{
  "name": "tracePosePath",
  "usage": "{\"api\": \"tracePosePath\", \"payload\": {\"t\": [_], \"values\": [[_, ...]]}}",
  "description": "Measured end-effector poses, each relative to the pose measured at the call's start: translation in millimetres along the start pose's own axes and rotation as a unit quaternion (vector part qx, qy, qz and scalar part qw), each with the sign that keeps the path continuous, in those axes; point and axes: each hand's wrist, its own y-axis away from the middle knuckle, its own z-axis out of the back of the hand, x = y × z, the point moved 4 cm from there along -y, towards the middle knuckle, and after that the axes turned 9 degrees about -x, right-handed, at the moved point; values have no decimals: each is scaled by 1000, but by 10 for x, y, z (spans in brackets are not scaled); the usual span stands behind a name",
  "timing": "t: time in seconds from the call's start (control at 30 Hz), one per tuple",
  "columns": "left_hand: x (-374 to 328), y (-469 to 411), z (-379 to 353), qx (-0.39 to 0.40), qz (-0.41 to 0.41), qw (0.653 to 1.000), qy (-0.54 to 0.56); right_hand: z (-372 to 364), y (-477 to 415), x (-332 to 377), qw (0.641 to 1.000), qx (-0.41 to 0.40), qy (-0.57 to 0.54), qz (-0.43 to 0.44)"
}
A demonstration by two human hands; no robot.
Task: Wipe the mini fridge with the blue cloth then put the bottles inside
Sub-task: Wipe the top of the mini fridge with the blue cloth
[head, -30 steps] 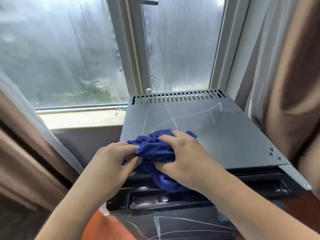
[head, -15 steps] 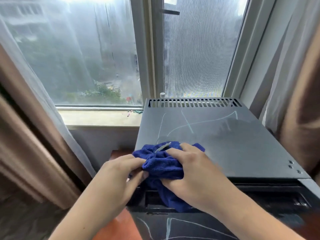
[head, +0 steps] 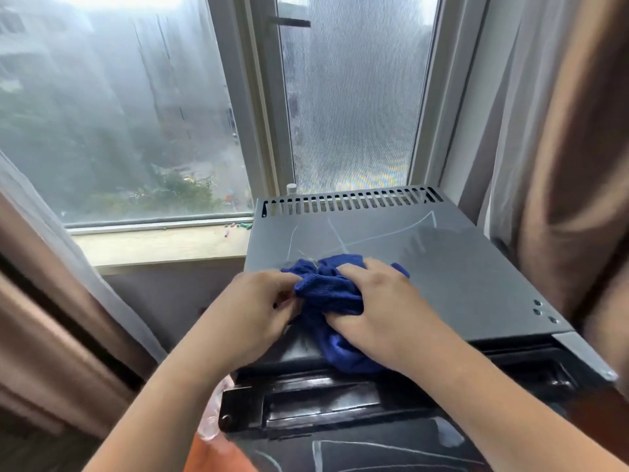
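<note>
Brown curtain (head: 51,301) with a sheer layer at far left. Window (head: 119,114) behind, glass hazy. Wooden sill (head: 163,245) below it, a few small coloured bits (head: 238,226) at its right end, too small to tell what.

Left hand (head: 252,308): fingers curled and close together, fingertips and thumb pinching the left edge of the blue cloth (head: 326,291).

Cloth is bunched up on the front-left part of the mini fridge (head: 459,267) top, touching it, lower part hanging over the front edge.

Right hand (head: 381,311): on top of the cloth, fingers curled over the bunch and gripping it, thumb tucked low against the cloth.

Fridge top is grey metal with pale scratch lines, vent slots (head: 350,201) along the back edge, three screws (head: 541,310) near the front-right corner. Second brown curtain (head: 571,165) at far right, just beside the fridge.
</note>
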Motion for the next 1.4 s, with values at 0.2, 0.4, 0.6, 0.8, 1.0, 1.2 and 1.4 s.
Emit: {"api": "tracePosePath", "payload": {"t": [0.2,0.4,0.6,0.8,1.0,1.2,1.4], "values": [[-69,295,-56,17,-41,999,18,152,288,35,999,46,-11,9],[420,198,109,-56,11,998,-24,-239,-220,300,997,55,-9,52],[567,-495,49,-40,22,998,-42,-256,-823,101,997,64,-2,31],[227,-651,-193,60,-44,997,-31,36,-583,-280,998,57,33,-10],[99,-160,-86,61,-64,996,31,93,-152,-103,997,67,37,17],[520,-67,66,8,-2,999,42,-221,-428,211,995,78,14,59],[964,-621,82,-29,36,999,-21,-561,-1138,249,996,86,26,27]]}}
